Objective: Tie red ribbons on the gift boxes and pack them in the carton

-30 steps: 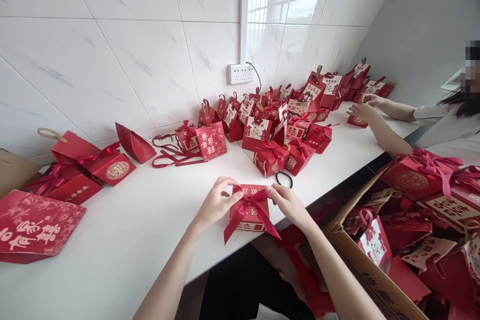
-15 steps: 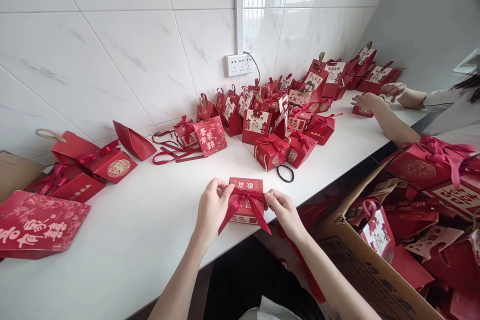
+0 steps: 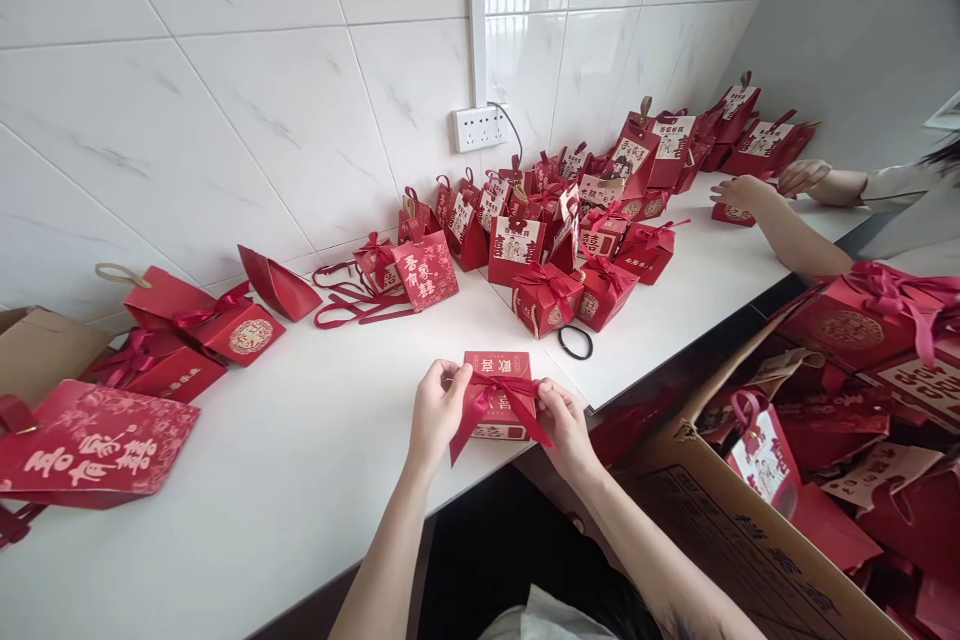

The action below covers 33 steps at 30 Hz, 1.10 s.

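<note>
Boxes of red printed card between nine and ten o'clock. At nine, with left hand, pinches one side of the crimson satin ribbon bow, grip narrow. Dead centre, beneath the bow and between both hands, a small red rectangular card box, flat on the white tabletop, about equally near either hand. Bow spread nine to three; box seemingly longer twelve to six, though foreshortened, lettering upside down, tops toward six. At three, with right hand, pinches the bow's other side, equally narrow. Black elastic ring at two; brown cardboard carton at four.
</note>
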Each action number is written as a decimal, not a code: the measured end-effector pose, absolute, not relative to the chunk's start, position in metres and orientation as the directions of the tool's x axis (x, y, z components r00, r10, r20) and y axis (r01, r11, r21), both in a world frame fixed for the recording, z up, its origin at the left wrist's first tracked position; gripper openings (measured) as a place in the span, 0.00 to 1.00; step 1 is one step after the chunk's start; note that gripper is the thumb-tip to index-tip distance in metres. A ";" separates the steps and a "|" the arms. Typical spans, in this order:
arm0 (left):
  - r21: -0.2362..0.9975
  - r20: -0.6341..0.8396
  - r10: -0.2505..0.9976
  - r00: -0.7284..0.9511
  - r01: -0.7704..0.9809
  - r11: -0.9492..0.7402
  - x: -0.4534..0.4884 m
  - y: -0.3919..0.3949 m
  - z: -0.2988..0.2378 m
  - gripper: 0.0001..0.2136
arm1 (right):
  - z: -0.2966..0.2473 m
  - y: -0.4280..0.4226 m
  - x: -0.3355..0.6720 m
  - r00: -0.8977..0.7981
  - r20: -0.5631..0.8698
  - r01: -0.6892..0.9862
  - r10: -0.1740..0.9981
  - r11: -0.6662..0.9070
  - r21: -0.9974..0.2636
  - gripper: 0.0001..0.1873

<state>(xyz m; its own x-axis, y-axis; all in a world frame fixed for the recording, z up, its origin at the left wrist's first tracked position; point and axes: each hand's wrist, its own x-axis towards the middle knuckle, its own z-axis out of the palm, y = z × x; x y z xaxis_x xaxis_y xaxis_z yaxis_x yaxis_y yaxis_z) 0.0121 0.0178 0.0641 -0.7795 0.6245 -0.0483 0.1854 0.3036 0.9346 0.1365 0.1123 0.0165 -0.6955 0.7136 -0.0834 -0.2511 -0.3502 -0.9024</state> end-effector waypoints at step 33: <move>0.862 0.119 0.715 -0.689 0.429 0.269 0.019 -0.027 0.016 0.16 | 0.060 0.147 0.222 -0.556 0.689 0.009 0.465 0.832 -0.554 0.46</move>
<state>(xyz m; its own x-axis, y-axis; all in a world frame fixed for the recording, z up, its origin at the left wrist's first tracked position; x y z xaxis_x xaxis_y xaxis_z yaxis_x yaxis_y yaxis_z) 0.0191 -0.0274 0.0165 -0.6892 0.7147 0.1192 0.4286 0.2694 0.8624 0.2218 0.1468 0.0603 -0.5556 0.4649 0.6893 0.0089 0.8324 -0.5542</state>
